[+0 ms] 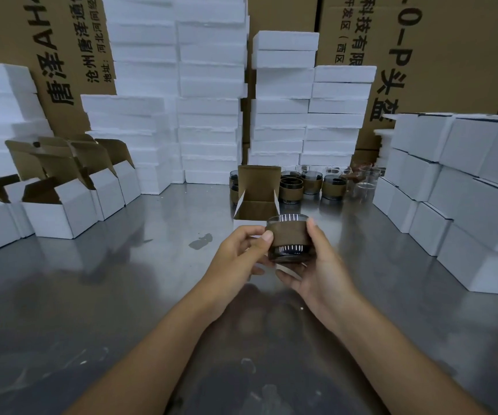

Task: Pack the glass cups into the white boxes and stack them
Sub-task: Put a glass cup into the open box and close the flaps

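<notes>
Two hands hold a glass cup (289,253) right in front of an open white box (256,206).
Off to the right of the hands, closed white boxes (451,190) sit stacked, likely full. Just past the hands, the open white box has its lid up, ready for the cup. The left hand (238,256) and right hand (319,265) curl round the cup's brown sleeve (288,235), one each side, so it won't slip.

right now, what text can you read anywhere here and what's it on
"唐泽AH", large, cut off: left brown carton
"沧州唐泽通", cut off: same carton
"地址:河北河间经", cut off: same carton
"科技有限": right brown carton
"开发区(西区": same carton
".0-P头盔", large: same carton
white boxes and glass cup: no print seen
</notes>
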A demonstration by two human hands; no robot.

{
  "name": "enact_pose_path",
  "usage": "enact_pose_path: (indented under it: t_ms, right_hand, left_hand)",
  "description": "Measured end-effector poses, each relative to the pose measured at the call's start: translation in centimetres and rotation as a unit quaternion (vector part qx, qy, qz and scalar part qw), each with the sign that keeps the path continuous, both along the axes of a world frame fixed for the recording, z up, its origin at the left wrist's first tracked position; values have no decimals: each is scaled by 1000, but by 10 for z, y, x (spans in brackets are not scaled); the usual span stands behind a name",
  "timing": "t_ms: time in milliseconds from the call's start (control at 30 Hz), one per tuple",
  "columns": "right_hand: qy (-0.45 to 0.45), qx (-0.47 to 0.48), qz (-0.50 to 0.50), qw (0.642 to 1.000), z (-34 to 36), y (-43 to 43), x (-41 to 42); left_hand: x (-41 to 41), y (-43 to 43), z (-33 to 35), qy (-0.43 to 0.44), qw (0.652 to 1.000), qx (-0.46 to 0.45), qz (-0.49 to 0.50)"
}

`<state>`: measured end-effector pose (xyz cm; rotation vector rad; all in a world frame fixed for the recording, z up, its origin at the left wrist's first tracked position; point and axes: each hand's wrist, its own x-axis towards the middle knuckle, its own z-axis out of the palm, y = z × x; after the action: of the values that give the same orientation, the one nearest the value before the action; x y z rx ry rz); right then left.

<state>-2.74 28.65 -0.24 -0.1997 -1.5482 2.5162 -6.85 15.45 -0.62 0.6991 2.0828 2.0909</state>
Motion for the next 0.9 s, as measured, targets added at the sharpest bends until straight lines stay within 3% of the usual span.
enact_pose_path:
  t_ms: [233,567,900]
  right_hand:
    - [-45,-49,26,997,0,0,-1]
    - [-45,-41,14,998,-1,-1,-2]
    - [19,101,-113,988,1,-6,3]
  left_hand:
    - [-1,-1,-2,20,1000,-5,7]
    - [-1,-1,-2,28,1000,-3,14]
    - [-2,1,-1,17,999,-29,16]
